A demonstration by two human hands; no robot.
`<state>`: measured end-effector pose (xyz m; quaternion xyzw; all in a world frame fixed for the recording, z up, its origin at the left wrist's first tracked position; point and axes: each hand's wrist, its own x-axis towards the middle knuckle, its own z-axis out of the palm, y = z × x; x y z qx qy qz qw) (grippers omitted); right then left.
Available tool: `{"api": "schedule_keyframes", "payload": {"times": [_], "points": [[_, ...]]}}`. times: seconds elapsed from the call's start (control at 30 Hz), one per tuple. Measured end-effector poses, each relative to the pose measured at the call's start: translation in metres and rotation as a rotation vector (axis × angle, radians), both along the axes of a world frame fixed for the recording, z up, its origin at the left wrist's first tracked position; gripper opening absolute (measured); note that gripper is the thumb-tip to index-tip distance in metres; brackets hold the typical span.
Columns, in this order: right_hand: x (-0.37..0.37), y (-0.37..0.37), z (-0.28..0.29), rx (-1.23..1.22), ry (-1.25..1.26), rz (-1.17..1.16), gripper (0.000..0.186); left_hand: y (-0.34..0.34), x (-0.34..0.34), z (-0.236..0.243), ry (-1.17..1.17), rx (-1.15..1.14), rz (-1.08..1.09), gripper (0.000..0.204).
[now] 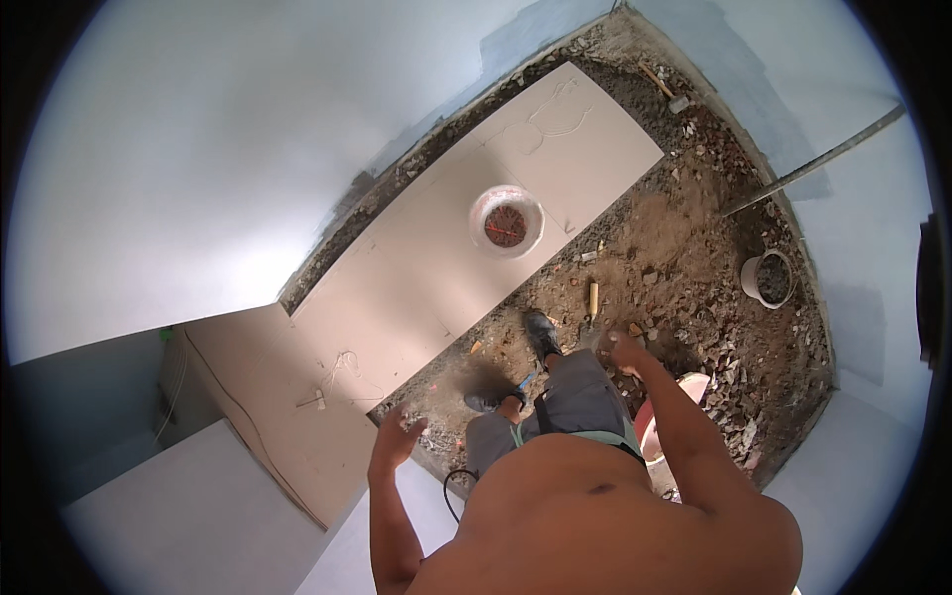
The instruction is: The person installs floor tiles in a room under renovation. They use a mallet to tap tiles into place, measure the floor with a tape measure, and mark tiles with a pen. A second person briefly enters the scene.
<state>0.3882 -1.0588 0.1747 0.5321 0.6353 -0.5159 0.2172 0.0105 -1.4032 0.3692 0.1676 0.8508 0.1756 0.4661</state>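
Observation:
My left hand [399, 436] hangs beside my left leg, its fingers loosely apart and nothing visible in them. My right hand [623, 352] is beside my right knee, with loosely bent fingers and no object showing in it. A pink-and-white basin [691, 389] sits on the rubble close to my right forearm, partly hidden by it. Beyond my right hand, a tool with a yellow handle [594, 297] lies on the dirt. Farther ahead, a white bucket [479, 223] with reddish rubble inside stands on a pale floor panel [426, 288].
Broken soil and rubble [684, 238] cover the ground to the right. A second bucket [751, 278] with grey contents is near the right wall. A long bar [823, 159] slants against that wall. A wooden-handled hammer [677, 103] lies in the far corner. Thin cord [345, 367] crosses the panel.

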Motion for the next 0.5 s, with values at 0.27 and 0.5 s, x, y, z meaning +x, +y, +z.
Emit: {"api": "schedule_keyframes", "payload": {"times": [0.27,0.5], "points": [[-0.006,0.055,0.091,-0.015,0.321,-0.701,0.034,0.039,-0.026,-0.018,0.080,-0.021,-0.178,0.065],[0.152,-0.105,-0.007,-0.093,-0.074,-0.971,0.023,0.042,-0.054,-0.081,0.017,-0.121,-0.435,0.073]]}}
